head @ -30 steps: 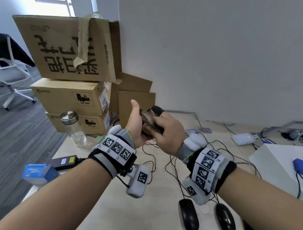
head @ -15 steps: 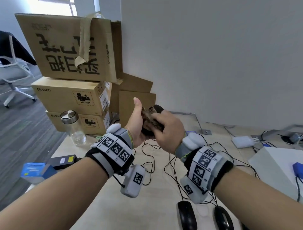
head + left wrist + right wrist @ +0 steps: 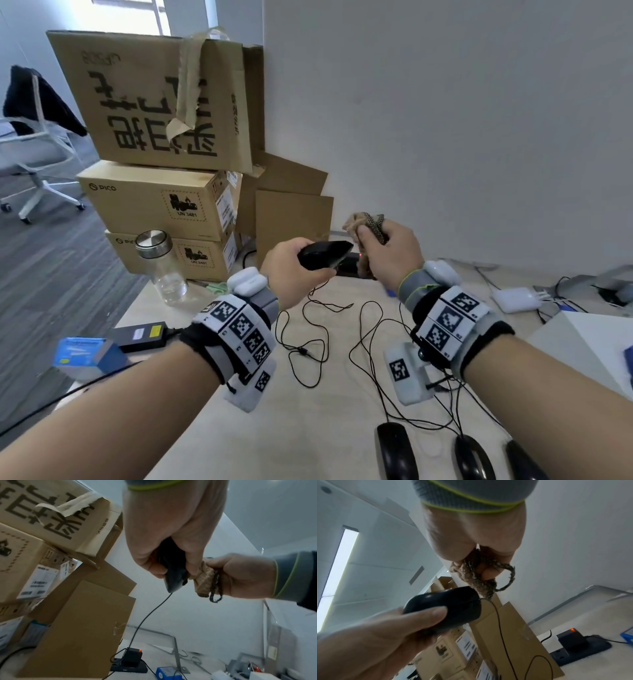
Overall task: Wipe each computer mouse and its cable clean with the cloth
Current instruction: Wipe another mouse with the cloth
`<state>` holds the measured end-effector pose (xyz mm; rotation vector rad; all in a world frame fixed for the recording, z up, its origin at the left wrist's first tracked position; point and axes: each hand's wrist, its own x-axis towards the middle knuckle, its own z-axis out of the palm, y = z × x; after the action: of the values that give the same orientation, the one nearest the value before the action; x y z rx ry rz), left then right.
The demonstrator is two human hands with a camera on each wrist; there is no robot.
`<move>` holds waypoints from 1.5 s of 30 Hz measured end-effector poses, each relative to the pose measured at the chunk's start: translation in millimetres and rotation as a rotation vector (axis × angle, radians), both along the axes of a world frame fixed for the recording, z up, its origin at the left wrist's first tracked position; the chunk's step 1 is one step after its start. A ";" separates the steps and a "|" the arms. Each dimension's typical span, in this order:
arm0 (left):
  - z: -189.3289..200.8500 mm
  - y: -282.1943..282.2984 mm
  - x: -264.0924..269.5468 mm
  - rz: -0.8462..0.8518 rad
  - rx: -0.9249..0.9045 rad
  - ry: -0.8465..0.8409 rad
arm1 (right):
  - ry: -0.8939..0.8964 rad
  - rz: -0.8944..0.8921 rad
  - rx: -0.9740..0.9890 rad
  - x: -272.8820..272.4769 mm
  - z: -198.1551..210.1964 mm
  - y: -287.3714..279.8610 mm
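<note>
My left hand [image 3: 294, 270] grips a black computer mouse [image 3: 325, 254] in the air above the table, thumb and fingers curled round its sides [image 3: 173, 573]. Its thin black cable [image 3: 315, 329] hangs from the front end and loops on the tabletop. Just right of it, my right hand [image 3: 390, 253] clutches a bunched tan and dark knitted cloth [image 3: 368, 222], held beside the mouse's front end [image 3: 477, 574]. Three more black mice [image 3: 397, 452] lie at the near edge of the table, their cables tangled between my wrists.
Stacked cardboard boxes [image 3: 161, 192] stand at the back left, with a glass jar [image 3: 161, 267] before them. A black power strip [image 3: 580, 650] with an adapter lies by the wall. A blue box [image 3: 82, 353], a black power brick [image 3: 144, 335], a white box [image 3: 582, 346] and a white adapter [image 3: 515, 298] are also on the table.
My hands have separated: the cloth came off the mouse and moved right with my right hand. My left hand turned over and now holds the mouse lower and flat.
</note>
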<state>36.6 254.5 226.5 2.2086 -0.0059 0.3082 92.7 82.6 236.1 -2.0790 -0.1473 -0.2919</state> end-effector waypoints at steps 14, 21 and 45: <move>-1.0 -1.6 -2.8 -0.069 -0.002 -0.161 | 0.086 0.009 -0.041 0.4 -9.5 9.7; 0.0 -7.6 4.0 -0.049 -0.029 -0.206 | 0.207 0.012 0.227 -1.7 -20.7 17.4; 1.3 3.5 14.5 0.068 -0.335 0.014 | -0.002 -0.153 0.105 5.0 -5.3 -0.4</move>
<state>51.1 258.0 227.8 1.8811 0.1203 0.3070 97.7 82.2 230.7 -1.9888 0.0258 -0.3859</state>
